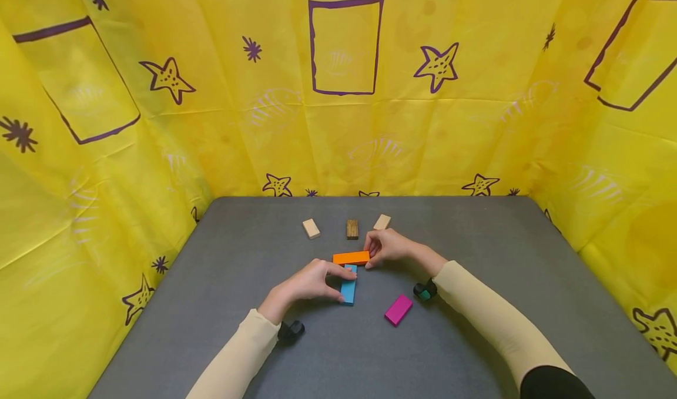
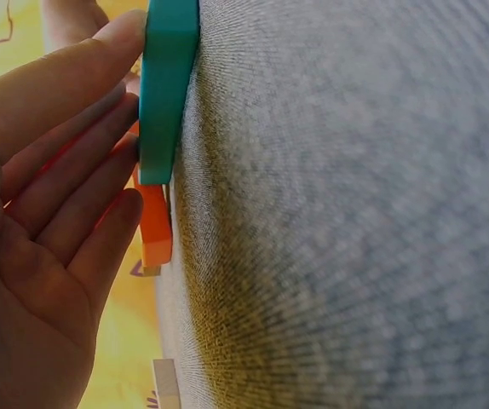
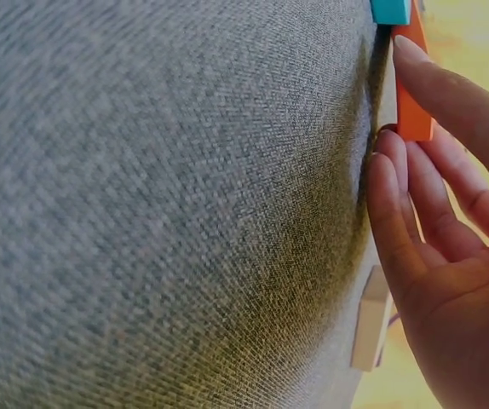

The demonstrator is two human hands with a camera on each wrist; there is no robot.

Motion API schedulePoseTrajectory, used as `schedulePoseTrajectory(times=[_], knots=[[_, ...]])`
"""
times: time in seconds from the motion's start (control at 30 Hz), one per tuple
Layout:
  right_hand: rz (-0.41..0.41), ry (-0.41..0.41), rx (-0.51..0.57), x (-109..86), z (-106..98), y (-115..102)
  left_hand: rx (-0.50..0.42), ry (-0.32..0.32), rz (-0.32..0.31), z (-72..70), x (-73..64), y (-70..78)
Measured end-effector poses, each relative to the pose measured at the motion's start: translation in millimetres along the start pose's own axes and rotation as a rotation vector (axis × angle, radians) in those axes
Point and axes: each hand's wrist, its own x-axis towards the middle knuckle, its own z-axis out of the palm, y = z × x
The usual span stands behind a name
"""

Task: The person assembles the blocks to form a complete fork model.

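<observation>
In the head view, my left hand [image 1: 315,280] holds a blue block [image 1: 348,293] between thumb and fingers as it lies lengthwise on the table. An orange block [image 1: 349,258] lies crosswise just beyond it, so the two make a T shape. My right hand [image 1: 388,246] pinches the orange block's right end. In the left wrist view the thumb presses the near side of the blue block [image 2: 163,102], with fingertips close behind it. The right wrist view has the thumb on the orange block [image 3: 412,94] and the other fingers curved below.
A magenta block [image 1: 398,310] lies nearer, between the forearms. Farther back are a pale wooden block [image 1: 311,228], a dark brown block [image 1: 352,229] and another pale block [image 1: 382,222], partly behind my right hand. A yellow patterned cloth [image 1: 344,134] rises behind the grey table [image 1: 254,234].
</observation>
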Motion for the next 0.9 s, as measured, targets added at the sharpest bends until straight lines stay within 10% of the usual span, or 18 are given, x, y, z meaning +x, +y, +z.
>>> schedulePoseTrajectory(times=[0.9], knots=[[-0.032, -0.005, 0.02, -5.6, 3.3, 5.2, 0.008, 0.001, 0.004, 0.2, 0.1, -1.1]])
